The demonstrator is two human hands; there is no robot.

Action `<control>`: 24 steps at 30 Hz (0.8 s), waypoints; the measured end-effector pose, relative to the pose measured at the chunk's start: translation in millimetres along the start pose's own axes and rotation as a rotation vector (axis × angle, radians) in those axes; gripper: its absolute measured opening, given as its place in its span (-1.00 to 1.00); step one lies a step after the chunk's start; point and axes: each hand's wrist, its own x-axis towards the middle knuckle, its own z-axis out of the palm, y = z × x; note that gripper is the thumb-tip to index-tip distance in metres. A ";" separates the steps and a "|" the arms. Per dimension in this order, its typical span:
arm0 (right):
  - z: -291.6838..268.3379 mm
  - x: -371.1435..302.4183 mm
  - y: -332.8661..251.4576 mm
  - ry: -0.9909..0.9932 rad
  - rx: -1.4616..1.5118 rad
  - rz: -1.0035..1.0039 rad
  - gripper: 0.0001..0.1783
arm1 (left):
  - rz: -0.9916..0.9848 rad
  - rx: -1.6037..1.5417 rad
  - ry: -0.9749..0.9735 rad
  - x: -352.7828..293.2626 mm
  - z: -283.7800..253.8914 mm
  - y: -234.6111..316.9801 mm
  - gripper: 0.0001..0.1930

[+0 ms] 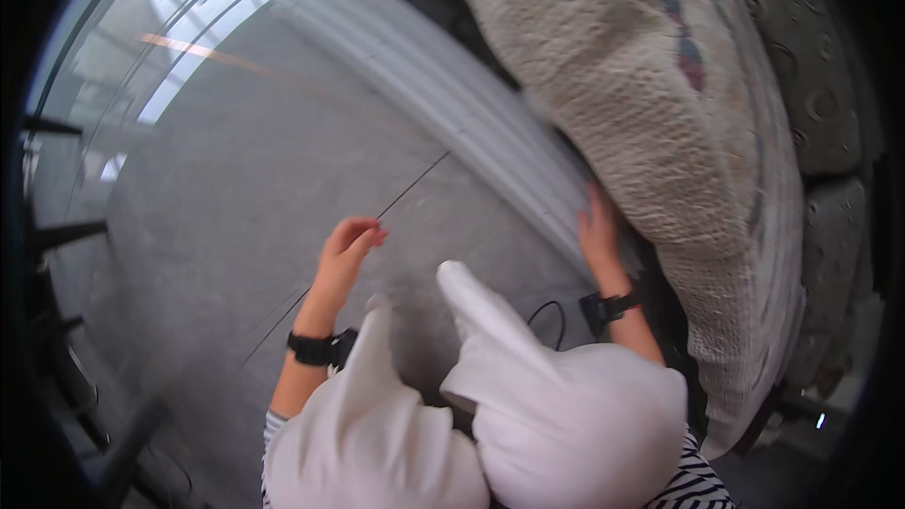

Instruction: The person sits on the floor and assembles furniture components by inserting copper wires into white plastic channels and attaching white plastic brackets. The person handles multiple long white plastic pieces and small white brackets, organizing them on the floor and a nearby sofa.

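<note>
My left hand hangs above the grey floor with loosely bent fingers and nothing visible in it. At the right, my right hand rests on or against the near end of a long pale ribbed strip. Its fingers are stretched and slightly apart, a little blurred. The strip runs diagonally from the upper left toward that hand, along a cream woven blanket. What the strip is made of I cannot tell. Black devices are strapped on both wrists.
Grey cushions with round dimples lie beyond the blanket. My knees in pale trousers fill the lower middle. A thin black cable curves on the floor near my right wrist. Dark furniture legs stand at the left, below bright glass.
</note>
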 end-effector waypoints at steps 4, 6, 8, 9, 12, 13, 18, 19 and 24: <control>-70.9 -51.7 -23.2 -0.127 0.281 0.005 -0.68 | -0.097 0.138 0.036 4.9 -14.7 6.7 -0.79; -114.2 -107.7 -9.1 -0.140 0.261 0.125 -0.76 | -0.106 0.203 -0.006 14.0 -7.8 2.0 -0.75; -160.0 -157.9 2.7 -0.111 0.227 0.291 -0.84 | -0.126 0.277 -0.053 27.7 -6.7 -3.2 -0.72; -180.3 -183.6 7.0 -0.052 0.217 0.375 -0.88 | -0.138 0.317 -0.081 33.6 -8.6 -5.9 -0.71; -243.9 -255.1 38.2 0.246 0.224 0.641 -0.92 | -0.180 0.399 -0.133 59.8 -13.1 -18.3 -0.70; -266.5 -268.8 52.1 0.327 0.217 0.697 -0.92 | -0.191 0.435 -0.129 65.5 -17.0 -14.8 -0.71; -383.3 -297.7 164.2 0.683 0.254 0.853 -0.90 | -0.155 0.534 -0.111 68.1 -28.6 27.5 -0.73; -401.1 -301.2 199.4 0.698 0.208 0.867 -0.90 | -0.128 0.576 -0.111 73.6 -41.5 30.2 -0.78; -482.9 -311.5 348.4 0.649 -0.147 1.000 -0.86 | -0.108 0.769 0.090 82.6 -170.0 35.1 -0.84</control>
